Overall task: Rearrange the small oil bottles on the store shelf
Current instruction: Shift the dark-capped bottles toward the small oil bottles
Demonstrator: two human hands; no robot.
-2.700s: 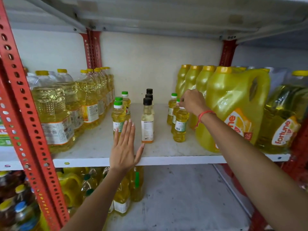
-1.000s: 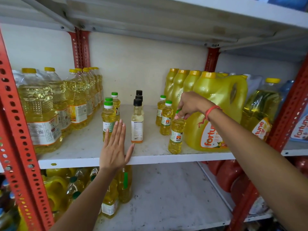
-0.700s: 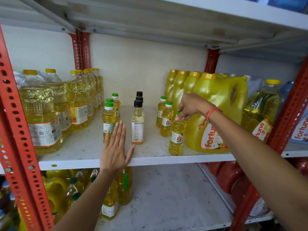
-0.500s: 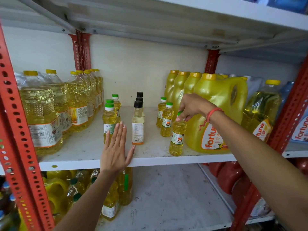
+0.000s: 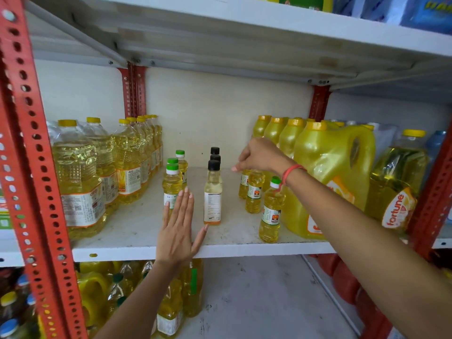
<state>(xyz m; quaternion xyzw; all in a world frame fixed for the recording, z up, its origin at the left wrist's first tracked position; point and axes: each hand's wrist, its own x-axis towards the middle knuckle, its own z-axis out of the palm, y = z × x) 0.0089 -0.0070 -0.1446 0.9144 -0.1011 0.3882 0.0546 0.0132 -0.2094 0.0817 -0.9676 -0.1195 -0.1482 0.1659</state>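
Small oil bottles stand in three rows on the white shelf [image 5: 127,231]. On the left are green-capped bottles [image 5: 172,184]; my left hand [image 5: 177,228] lies flat and open at the shelf's front edge, its fingertips against the front one. In the middle is a row of black-capped bottles [image 5: 213,192]. On the right, one green-capped bottle [image 5: 271,211] stands free near the front edge, under my right wrist. My right hand [image 5: 260,155] hovers with curled fingers over the two rear bottles [image 5: 254,192] and hides their caps, so any grip there is hidden.
Large clear oil bottles [image 5: 78,177] fill the shelf's left side. A big yellow jug [image 5: 327,172] and more yellow bottles crowd the right. Red perforated uprights [image 5: 31,167] frame the bay. The shelf below holds more oil bottles [image 5: 171,311].
My right hand has come off the front right bottle's cap and moved back and left over the two rear bottles. The left hand has stayed flat in place.
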